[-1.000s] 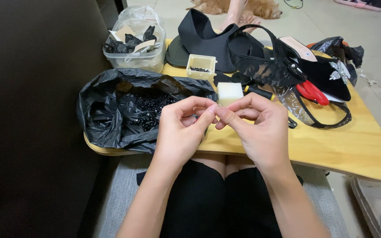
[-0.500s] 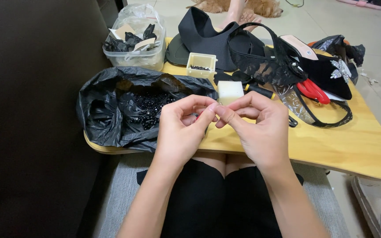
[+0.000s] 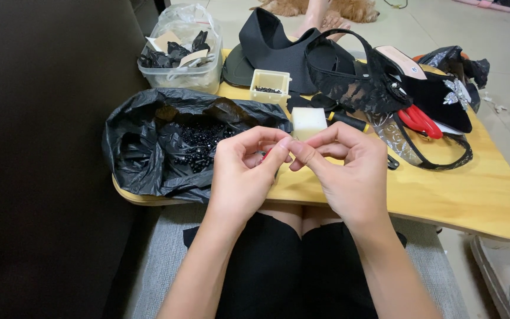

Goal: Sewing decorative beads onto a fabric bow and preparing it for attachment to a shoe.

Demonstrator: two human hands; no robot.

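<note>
Low wooden lap table, cluttered, set across the seated person's knees; tiled floor beyond.

Fingers first. Left hand and right hand meet at the fingertips, just above the table's near edge. Both are pinched, thumbs against forefingers, tips touching one another. Between them sits a tiny item showing a fleck of red at the left thumb; too small to say what it is or which way its length runs. It lies at the meeting point, slightly nearer the left fingers. Other fingers curl loosely; neither palm rests on the table.

Outward from the pinch: just behind the fingertips, a white foam block. Beyond the left hand, an open black plastic bag holding a heap of black beads. Further back, a small pale box with dark bits inside, and a clear tub of black scraps. Beyond the right hand, black lace shoe uppers, red-handled pliers, and a black shoe with a silver ornament.
</note>
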